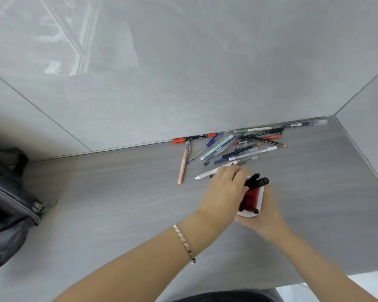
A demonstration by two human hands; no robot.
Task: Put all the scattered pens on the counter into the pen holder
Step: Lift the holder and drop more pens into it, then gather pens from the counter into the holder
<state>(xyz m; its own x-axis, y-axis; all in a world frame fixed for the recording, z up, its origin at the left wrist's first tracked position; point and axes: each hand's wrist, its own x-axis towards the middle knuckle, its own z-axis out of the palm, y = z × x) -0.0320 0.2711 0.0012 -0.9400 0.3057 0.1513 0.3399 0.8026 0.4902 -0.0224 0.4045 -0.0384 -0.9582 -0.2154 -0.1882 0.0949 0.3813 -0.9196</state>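
A white pen holder with a red inside (252, 200) stands on the grey counter, gripped from the right and below by my right hand (263, 216). Two black markers (256, 182) stick out of its top, and my left hand (222, 192) is closed around them, just above the holder. Several scattered pens (238, 149) lie in a heap behind, near the wall. A peach pen (183, 164) lies apart at the left. A white pen (205, 174) is partly hidden under my left hand. An orange-capped marker (193, 138) rests against the wall.
A dark grey bag (7, 205) sits on the counter's left side. Glossy grey wall panels rise behind the counter (118, 192) and meet it at a corner far right. The counter's front edge runs along the lower right.
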